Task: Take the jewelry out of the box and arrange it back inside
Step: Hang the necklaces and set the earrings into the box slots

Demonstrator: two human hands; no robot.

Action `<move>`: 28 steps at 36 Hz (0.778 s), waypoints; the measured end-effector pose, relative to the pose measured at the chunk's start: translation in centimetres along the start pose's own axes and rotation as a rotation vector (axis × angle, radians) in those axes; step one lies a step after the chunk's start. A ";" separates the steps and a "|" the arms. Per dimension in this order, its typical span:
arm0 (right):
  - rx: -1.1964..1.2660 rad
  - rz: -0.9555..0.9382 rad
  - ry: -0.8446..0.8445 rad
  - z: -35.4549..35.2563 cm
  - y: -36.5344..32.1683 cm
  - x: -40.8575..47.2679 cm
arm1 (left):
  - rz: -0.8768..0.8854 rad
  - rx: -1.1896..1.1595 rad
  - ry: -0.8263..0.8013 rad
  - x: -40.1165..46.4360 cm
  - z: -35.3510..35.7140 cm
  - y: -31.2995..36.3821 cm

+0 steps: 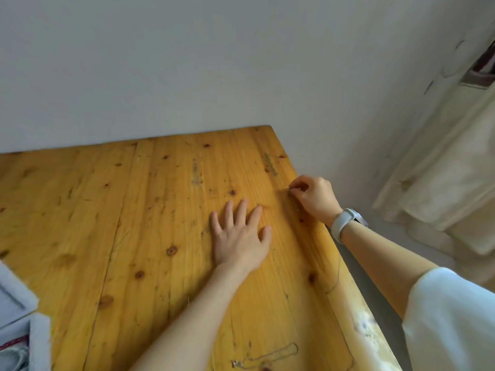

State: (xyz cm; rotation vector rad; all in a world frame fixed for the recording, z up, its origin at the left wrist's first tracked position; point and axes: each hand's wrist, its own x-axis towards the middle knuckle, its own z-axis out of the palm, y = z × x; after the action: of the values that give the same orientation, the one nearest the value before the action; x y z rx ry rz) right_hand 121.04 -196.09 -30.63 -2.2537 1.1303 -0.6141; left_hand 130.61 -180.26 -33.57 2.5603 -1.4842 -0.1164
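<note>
My left hand (239, 232) lies flat on the wooden table (134, 210), palm down, fingers spread and straight. My right hand (314, 198), a white watch on its wrist, hovers at the table's right edge and pinches the end of a thin chain (288, 188) between thumb and fingertips. The fine chain trails down along the table edge toward me and is hard to make out. A second thin chain (270, 356) lies looped on the table near the bottom of the view. A light grey-blue box (18, 298) shows partly at the lower left corner.
A white wall stands behind the table. The table's right edge (334, 263) drops off to a grey floor. Pale cloth (442, 183) hangs at the far right. Some fabric with red trim (13, 344) sits at the bottom left.
</note>
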 end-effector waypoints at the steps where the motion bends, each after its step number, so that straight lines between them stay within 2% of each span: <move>1: -0.026 0.003 0.003 0.2 0.1 0.1 | -0.001 0.001 0.002 0.0 0.0 0.0; 10: -0.206 -0.231 0.080 0.8 1.6 -2.7 | -0.009 0.010 0.008 -0.1 0.0 0.1; 14: -0.289 -0.352 -0.079 1.2 2.4 -4.2 | -0.017 0.022 0.008 -0.1 -0.1 0.2; 16: -0.337 -0.297 -0.169 1.3 2.5 -4.4 | -0.017 0.023 0.007 -0.1 -0.1 0.2; 20: -0.370 -0.236 -0.216 1.1 2.3 -4.2 | -0.014 0.030 0.005 -0.2 -0.1 0.1; 23: -0.320 -0.244 -0.227 0.9 2.1 -4.5 | -0.016 0.026 -0.001 -0.1 -0.1 0.1; 28: -0.120 -0.307 -0.068 -0.1 0.9 -6.8 | 0.002 0.000 -0.062 0.0 -0.2 -0.2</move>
State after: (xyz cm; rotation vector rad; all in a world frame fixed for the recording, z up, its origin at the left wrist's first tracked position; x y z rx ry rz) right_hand 116.76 -190.98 -32.25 -2.5568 0.8125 -0.5952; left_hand 130.87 -180.13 -33.42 2.5769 -1.5078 -0.1968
